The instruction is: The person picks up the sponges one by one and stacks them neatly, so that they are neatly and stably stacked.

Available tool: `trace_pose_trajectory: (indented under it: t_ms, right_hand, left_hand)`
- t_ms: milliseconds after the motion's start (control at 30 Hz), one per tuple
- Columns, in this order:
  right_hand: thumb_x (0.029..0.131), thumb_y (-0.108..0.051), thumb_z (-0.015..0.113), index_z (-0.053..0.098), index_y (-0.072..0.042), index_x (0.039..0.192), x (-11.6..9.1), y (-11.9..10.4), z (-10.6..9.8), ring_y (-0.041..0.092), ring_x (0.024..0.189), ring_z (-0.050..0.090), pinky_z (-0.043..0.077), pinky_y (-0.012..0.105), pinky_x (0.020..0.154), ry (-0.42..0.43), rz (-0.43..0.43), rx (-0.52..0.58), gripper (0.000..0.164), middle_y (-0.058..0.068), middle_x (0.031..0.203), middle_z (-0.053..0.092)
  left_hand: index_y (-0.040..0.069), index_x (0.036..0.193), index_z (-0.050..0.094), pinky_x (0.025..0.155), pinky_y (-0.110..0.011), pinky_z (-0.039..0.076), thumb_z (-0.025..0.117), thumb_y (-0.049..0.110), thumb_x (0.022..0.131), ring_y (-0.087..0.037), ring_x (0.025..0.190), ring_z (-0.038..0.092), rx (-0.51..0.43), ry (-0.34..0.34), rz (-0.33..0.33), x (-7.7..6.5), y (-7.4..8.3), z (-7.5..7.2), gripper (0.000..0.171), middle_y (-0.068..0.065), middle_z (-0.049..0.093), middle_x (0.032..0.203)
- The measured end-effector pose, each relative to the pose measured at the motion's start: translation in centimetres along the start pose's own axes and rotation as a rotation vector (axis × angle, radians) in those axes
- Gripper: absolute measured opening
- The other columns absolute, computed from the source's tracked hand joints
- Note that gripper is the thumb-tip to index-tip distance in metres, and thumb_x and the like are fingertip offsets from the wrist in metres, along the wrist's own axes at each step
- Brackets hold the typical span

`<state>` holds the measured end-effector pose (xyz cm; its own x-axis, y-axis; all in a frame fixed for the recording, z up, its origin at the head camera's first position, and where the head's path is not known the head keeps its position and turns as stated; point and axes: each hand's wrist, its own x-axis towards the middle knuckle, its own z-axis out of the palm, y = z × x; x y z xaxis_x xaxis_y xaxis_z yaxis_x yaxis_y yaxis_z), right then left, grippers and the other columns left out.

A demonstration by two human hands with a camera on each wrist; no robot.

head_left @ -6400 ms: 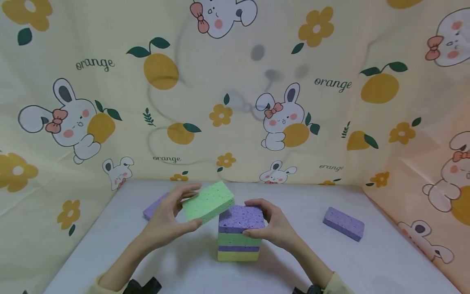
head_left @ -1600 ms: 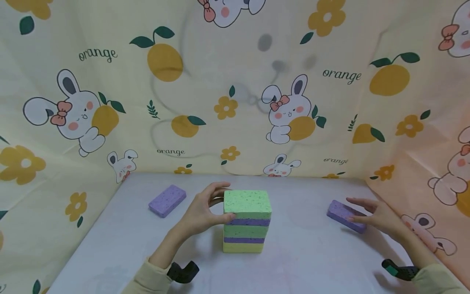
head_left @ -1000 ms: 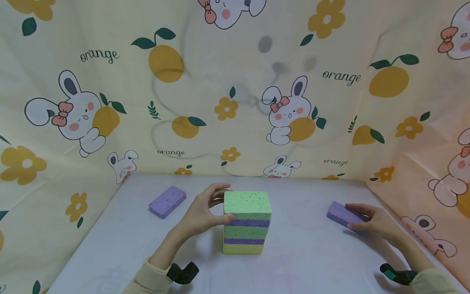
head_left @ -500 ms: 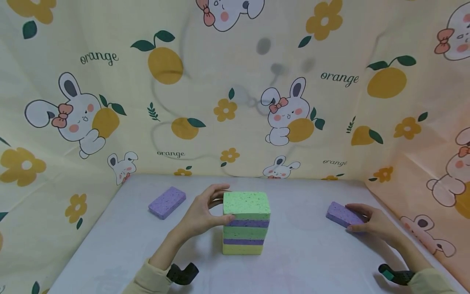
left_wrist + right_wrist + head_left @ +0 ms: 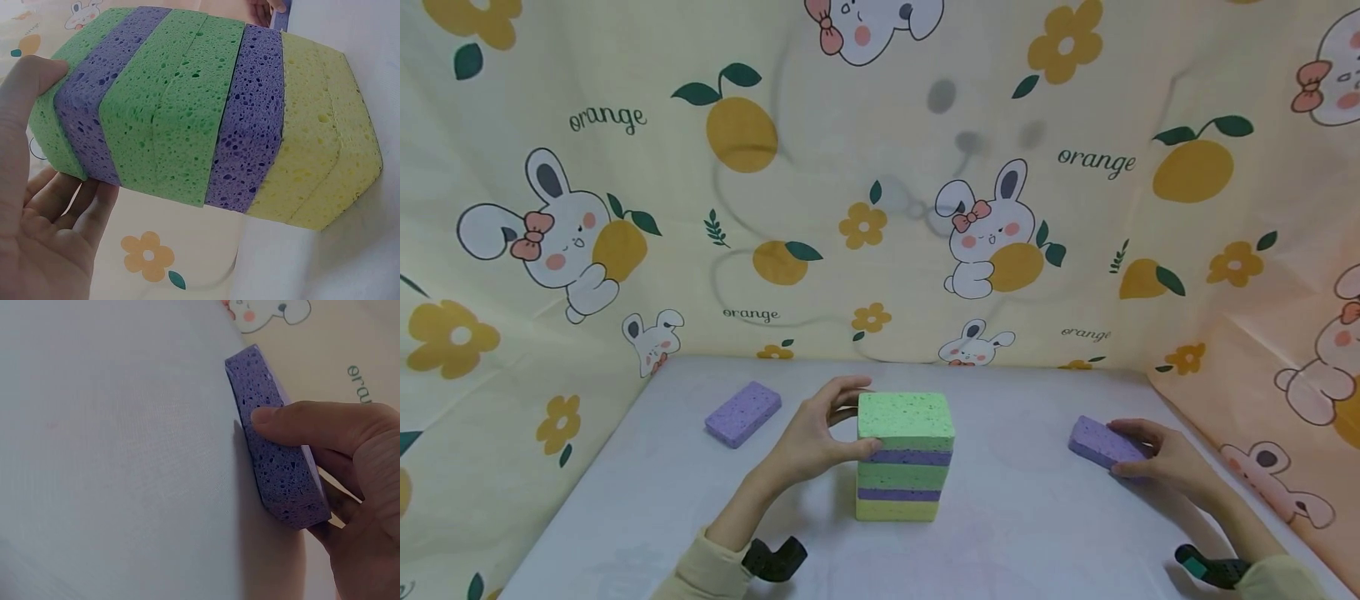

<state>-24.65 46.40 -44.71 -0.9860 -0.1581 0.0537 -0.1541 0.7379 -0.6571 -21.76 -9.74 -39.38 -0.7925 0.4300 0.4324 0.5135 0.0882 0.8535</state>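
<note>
In the middle of the table stands a stack of sponges (image 5: 904, 475) in green, purple and yellow layers, yellow at the bottom. A green sponge (image 5: 906, 417) tops it. My left hand (image 5: 808, 429) grips the upper left end of the stack, thumb on the front at the green and purple layers, fingers behind. The left wrist view shows the layers (image 5: 169, 106) side-on. At the right, a purple sponge (image 5: 1097, 442) is held by its right end in my right hand (image 5: 1176, 458). The thumb (image 5: 275, 425) presses one side of it in the right wrist view; the fingers behind are partly hidden.
Another purple sponge (image 5: 742, 414) lies on the white table (image 5: 1015, 533) at the back left. A patterned cloth (image 5: 820, 150) with rabbits and oranges hangs behind the table and along both sides.
The green sponge, earlier raised in my left hand, now lies on top of the stack. My right hand has gone from the stack to the right-hand purple sponge and taken hold of it.
</note>
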Motion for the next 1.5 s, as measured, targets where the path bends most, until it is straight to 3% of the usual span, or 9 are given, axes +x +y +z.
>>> trace_pose_trajectory:
  t_ms: [133,200,267,367,433,633,1067,1233,1500]
  right_hand:
    - [0.081,-0.026,0.082,0.046,0.002,0.142,0.0,-0.4,0.0,0.044,0.123,0.045,0.038,0.066,0.099,-0.002,-0.008,0.018,0.076,0.026,0.139,0.049]
    - [0.081,-0.026,0.082,0.047,0.001,0.141,0.0,-0.8,0.1,0.043,0.123,0.045,0.044,0.055,0.100,0.000,-0.012,0.009,0.075,0.025,0.139,0.050]
    - [0.082,-0.026,0.082,0.048,0.000,0.141,0.1,-1.1,0.1,0.042,0.123,0.046,0.047,0.037,0.097,0.002,-0.020,-0.006,0.073,0.024,0.138,0.050]
    - [0.081,-0.026,0.082,0.050,-0.002,0.140,0.1,-1.7,0.3,0.039,0.122,0.047,0.043,0.014,0.087,0.010,-0.033,-0.016,0.070,0.022,0.137,0.052]
    - [0.081,-0.026,0.082,0.051,-0.002,0.139,0.1,-2.2,0.5,0.039,0.121,0.048,0.041,0.010,0.085,0.013,-0.048,-0.015,0.069,0.021,0.137,0.053]
    - [0.081,-0.025,0.083,0.053,-0.004,0.138,0.2,-3.2,0.9,0.036,0.119,0.050,0.044,0.012,0.086,0.017,-0.085,-0.003,0.068,0.019,0.136,0.054]
    - [0.080,-0.022,0.083,0.054,-0.007,0.137,0.3,-5.9,1.2,0.013,0.114,0.054,0.047,0.016,0.089,-0.004,-0.167,0.029,0.066,0.014,0.134,0.056]
    - [0.079,-0.019,0.083,0.055,-0.009,0.137,0.4,-7.2,1.6,0.018,0.113,0.055,0.048,0.018,0.089,-0.014,-0.217,0.038,0.065,0.013,0.133,0.057]
    - [0.075,-0.019,0.086,0.057,-0.012,0.134,0.3,-9.2,2.3,0.017,0.111,0.056,0.049,0.022,0.090,-0.024,-0.222,0.054,0.067,0.007,0.132,0.058]
  left_hand:
    - [0.005,0.142,0.043,0.106,-0.032,0.042,0.083,0.001,0.077,-0.022,0.121,0.054,0.008,0.008,-0.018,0.1,0.1,0.1,0.076,-0.009,0.058,0.131]
    - [0.004,0.142,0.042,0.106,-0.033,0.042,0.082,-0.001,0.076,-0.023,0.121,0.054,0.010,0.012,-0.020,0.1,0.0,0.2,0.077,-0.010,0.058,0.131]
    - [0.004,0.142,0.043,0.106,-0.034,0.042,0.082,-0.001,0.076,-0.024,0.121,0.054,0.013,0.013,-0.018,0.1,0.0,0.2,0.077,-0.010,0.058,0.131]
    - [0.007,0.141,0.044,0.106,-0.035,0.042,0.083,0.003,0.077,-0.020,0.121,0.055,0.009,0.009,-0.008,0.0,0.0,0.1,0.075,-0.007,0.058,0.131]
    - [0.009,0.141,0.045,0.106,-0.035,0.042,0.083,0.007,0.078,-0.019,0.120,0.055,0.008,0.006,0.001,0.0,0.0,0.1,0.074,-0.005,0.058,0.130]
    - [0.013,0.141,0.045,0.105,-0.033,0.043,0.085,0.017,0.078,-0.017,0.120,0.055,0.013,0.001,0.013,-0.1,0.0,0.0,0.074,-0.003,0.059,0.130]
    - [0.014,0.141,0.046,0.105,-0.032,0.043,0.085,0.017,0.078,-0.017,0.120,0.055,0.018,0.005,0.001,0.0,0.0,0.1,0.074,-0.002,0.058,0.131]
    - [0.014,0.141,0.046,0.105,-0.036,0.043,0.085,0.017,0.078,-0.017,0.120,0.055,0.017,0.005,0.002,0.0,0.0,0.1,0.074,-0.002,0.058,0.131]
    - [0.014,0.140,0.047,0.105,-0.033,0.043,0.085,0.016,0.078,-0.016,0.120,0.055,0.023,0.006,-0.001,-0.1,0.2,0.1,0.074,-0.002,0.058,0.131]
